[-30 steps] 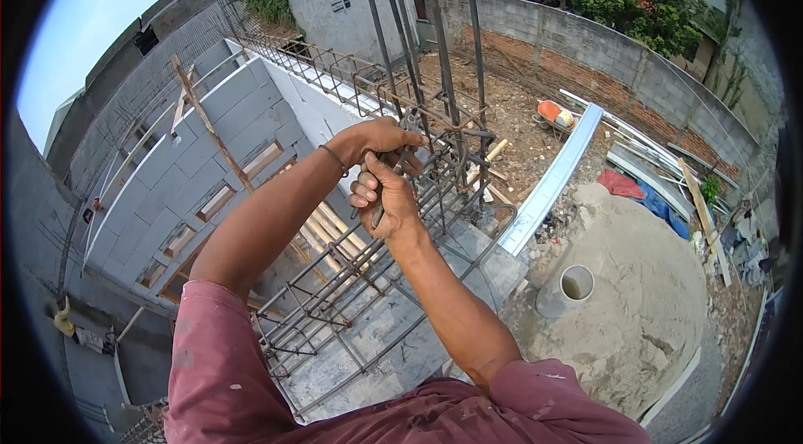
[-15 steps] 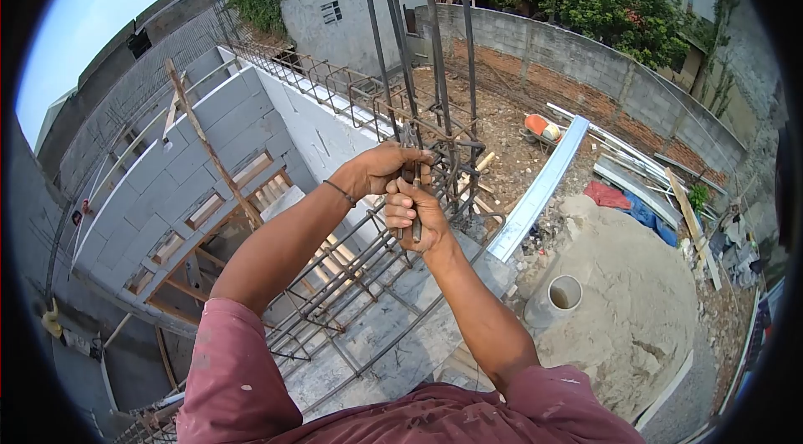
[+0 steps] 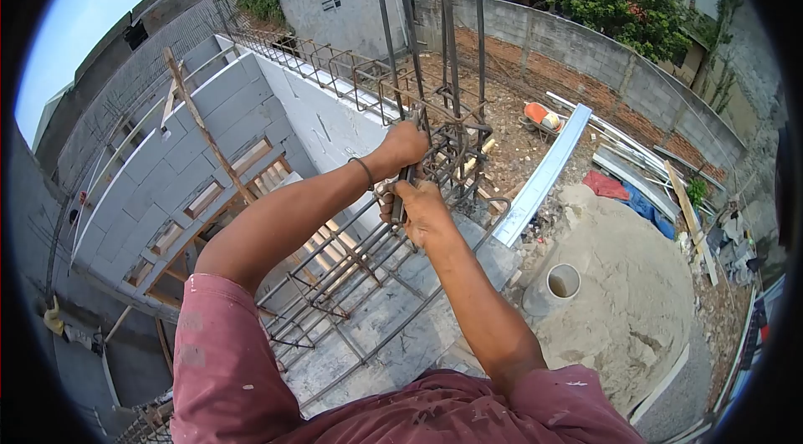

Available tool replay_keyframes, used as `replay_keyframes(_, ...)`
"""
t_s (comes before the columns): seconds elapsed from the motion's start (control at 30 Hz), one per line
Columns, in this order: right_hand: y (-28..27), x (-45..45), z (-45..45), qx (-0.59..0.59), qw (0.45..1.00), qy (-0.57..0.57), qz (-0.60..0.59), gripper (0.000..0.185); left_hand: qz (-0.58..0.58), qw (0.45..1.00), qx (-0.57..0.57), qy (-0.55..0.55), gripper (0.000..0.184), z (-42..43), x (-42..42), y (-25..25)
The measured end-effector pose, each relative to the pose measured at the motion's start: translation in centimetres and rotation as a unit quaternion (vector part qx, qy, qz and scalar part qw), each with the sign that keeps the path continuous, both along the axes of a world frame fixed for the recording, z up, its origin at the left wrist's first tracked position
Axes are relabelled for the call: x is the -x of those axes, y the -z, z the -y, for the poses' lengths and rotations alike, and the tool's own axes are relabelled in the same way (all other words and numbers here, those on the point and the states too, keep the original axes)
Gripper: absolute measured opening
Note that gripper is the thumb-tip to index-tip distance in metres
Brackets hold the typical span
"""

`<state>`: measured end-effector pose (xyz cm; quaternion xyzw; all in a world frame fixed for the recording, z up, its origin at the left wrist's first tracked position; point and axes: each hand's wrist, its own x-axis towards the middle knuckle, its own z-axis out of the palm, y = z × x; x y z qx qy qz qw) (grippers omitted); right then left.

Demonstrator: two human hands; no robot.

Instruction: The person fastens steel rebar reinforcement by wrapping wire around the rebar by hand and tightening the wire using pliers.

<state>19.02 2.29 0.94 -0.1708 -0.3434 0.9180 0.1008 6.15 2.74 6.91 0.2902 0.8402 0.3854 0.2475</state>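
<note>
My right hand (image 3: 422, 208) is closed around the dark handles of a pair of pincers (image 3: 407, 175), held roughly upright. Just above it, my left hand (image 3: 403, 145) is curled at the column's steel bars; its back faces me and hides what its fingers hold. Both hands are at the joint where upright rebar (image 3: 449, 34) meets the rebar cage of a beam (image 3: 355, 256). Bent stirrups (image 3: 468, 139) cluster just right of my hands. The pincers' jaws are hard to make out against the bars.
A light block wall (image 3: 322, 114) carries another rebar cage (image 3: 335, 84) along its top. Down below at right lie a sand pile (image 3: 619, 302), a concrete pipe (image 3: 563, 281), a pale metal channel (image 3: 544, 176) and a wheelbarrow (image 3: 539, 118). A wooden pole (image 3: 205, 135) leans at left.
My left hand has moved up along the bars, its back now turned toward me. My right hand has shifted slightly and turned with the pincers. The view has moved a little.
</note>
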Motion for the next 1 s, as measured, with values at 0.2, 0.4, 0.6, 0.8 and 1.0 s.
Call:
replay_keyframes(0.2, -0.9, 0.7, 2.7, -0.151, 0.979, 0.115, 0.070, 0.029, -0.033, 0.999, 0.005, 0.009, 0.034, 0.8, -0.3, -0.6)
replay_keyframes(0.4, 2.1, 2.1, 3.2, 0.476, 0.750, -0.207, -0.411, 0.030, 0.247, 0.963, -0.082, 0.073, 0.035, 1.9, -0.5, -3.1)
replay_keyframes(0.6, 2.7, 1.3, 2.3, 0.214, 0.941, -0.155, -0.213, 0.026, 0.525, 0.833, -0.148, 0.093, 0.022, 0.8, 4.0, 0.0)
replay_keyframes(0.8, -2.8, 1.7, 3.9, -0.114, 0.986, 0.075, 0.100, 0.014, 0.057, 0.996, -0.024, -0.063, 0.033, 0.2, -1.3, -2.4)
replay_keyframes(1.0, -2.8, 1.1, 4.0, -0.301, 0.938, 0.110, 0.136, 0.025, 0.062, 0.995, -0.054, -0.051, 0.028, 0.3, -0.5, -1.2)
